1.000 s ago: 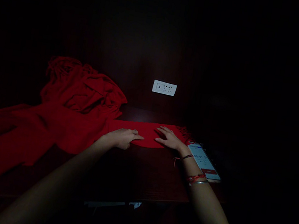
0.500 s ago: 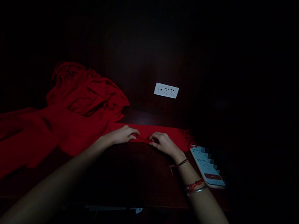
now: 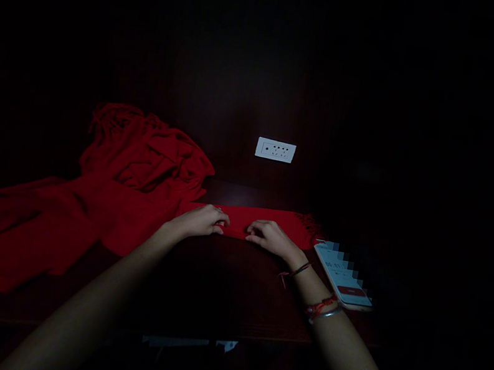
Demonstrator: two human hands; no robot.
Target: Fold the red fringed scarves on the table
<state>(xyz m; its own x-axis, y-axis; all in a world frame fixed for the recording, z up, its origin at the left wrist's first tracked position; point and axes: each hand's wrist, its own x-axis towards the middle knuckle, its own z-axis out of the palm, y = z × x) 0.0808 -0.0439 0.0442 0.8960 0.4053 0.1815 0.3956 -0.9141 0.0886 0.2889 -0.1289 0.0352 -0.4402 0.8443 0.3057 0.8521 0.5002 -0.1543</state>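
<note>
A long red scarf [image 3: 241, 217] with fringed ends lies across the dark table, its right part in a narrow strip. At the strip's near edge, the curled fingers and thumb of my left hand [image 3: 204, 221] grip the cloth. A short way to the right, my right hand [image 3: 269, 235] pinches the same edge. Between the two hands the cloth looks flat. The rest of the scarf spreads left, with a crumpled heap [image 3: 152, 153] at the back. My fingertips are partly hidden by shadow and cloth.
A phone [image 3: 345, 277] with a lit timer screen lies right of the scarf's fringe, close to my right forearm. On the dark wall behind is a white power socket [image 3: 275, 150]. The table's front edge [image 3: 250, 338] runs below my hands; the surroundings are very dark.
The dark crease along the scarf's near edge between my hands has gone, and the cloth there looks flatter. My left hand has shifted slightly; my right hand stays in place.
</note>
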